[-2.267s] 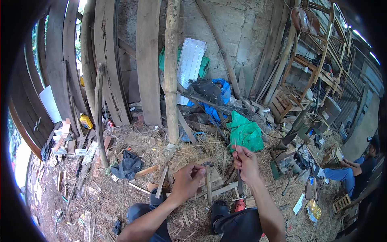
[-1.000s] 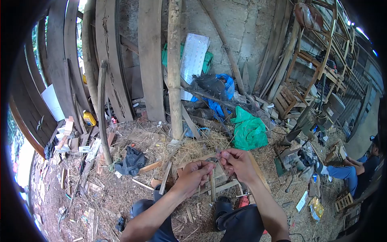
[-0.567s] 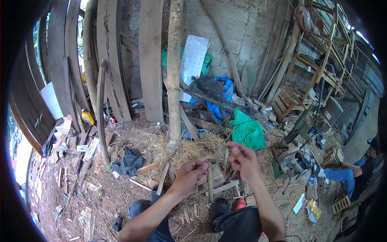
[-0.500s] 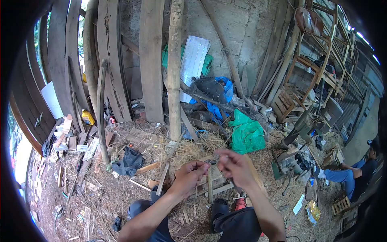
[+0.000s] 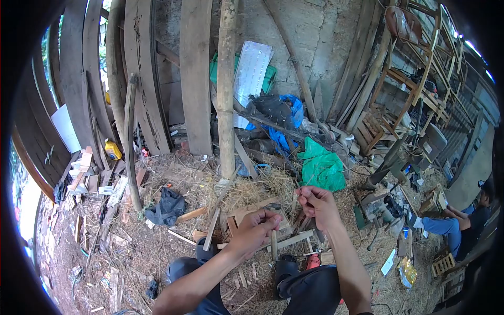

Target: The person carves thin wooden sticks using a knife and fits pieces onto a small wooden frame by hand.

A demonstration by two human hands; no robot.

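Observation:
My left hand (image 5: 257, 231) is closed in a pinch, thumb against fingertips; what it holds, if anything, is too small to make out. To its right and slightly higher, my right hand (image 5: 319, 209) is also pinched. Thin, faint slivers stick up from its fingertips, too fine to name. Between the hands, beyond the left fingertips, is what looks like a hammer (image 5: 274, 245), its wooden handle pointing toward me and its dark head partly hidden. Pieces of wood (image 5: 294, 241) lie below and behind the hands.
Straw and wood scraps cover the ground. A wooden post (image 5: 227, 100) stands ahead, with a black plastic bag (image 5: 167, 207) to its left and a green plastic sheet (image 5: 321, 167) to its right. At the far right, a person (image 5: 457, 226) sits near a wooden crate (image 5: 444, 264).
My right hand has moved up and slightly right and now shows a clear pinch. My left hand has shifted slightly right and lower. A long piece of wood behind the right hand is no longer visible there.

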